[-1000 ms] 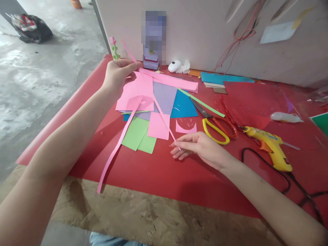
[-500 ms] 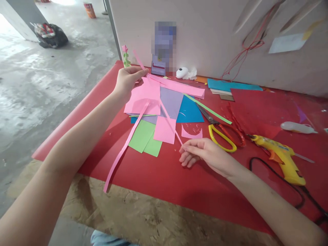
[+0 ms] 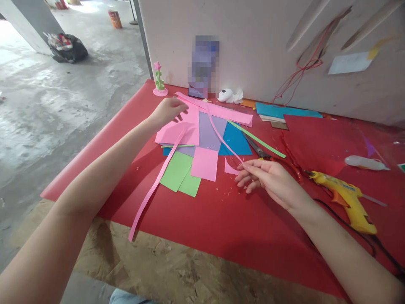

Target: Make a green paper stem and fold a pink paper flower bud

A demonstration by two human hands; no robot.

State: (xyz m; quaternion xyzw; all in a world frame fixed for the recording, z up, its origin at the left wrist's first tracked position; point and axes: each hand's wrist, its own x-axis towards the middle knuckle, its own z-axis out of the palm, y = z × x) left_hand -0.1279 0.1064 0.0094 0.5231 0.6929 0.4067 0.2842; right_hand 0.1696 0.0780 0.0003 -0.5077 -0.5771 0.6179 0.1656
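Observation:
My right hand (image 3: 268, 179) pinches one end of a narrow pink paper strip (image 3: 218, 134) between thumb and forefinger, its other fingers spread. The strip bows up and away to the left, its far end loose near the phone. My left hand (image 3: 171, 112) hovers over a pink paper sheet (image 3: 179, 133), holding nothing, fingers slightly bent and apart. A second pink strip (image 3: 152, 194) runs from the sheet past the table's near edge. Below lie a small pink square (image 3: 205, 164) and green paper pieces (image 3: 175, 171). A paper flower (image 3: 159, 80) stands at the back left.
Scissors (image 3: 257, 147), partly behind my right hand, lie near a yellow glue gun (image 3: 348, 198) with a black cord. A phone (image 3: 204, 63), blurred out, leans on the back wall. A white bottle (image 3: 365, 162) lies at right. Blue paper (image 3: 237, 141) lies mid-table.
My left hand has let go of the strip's far end, which has swung to the right. My right hand has moved right and slightly up with the strip. The view has shifted a little.

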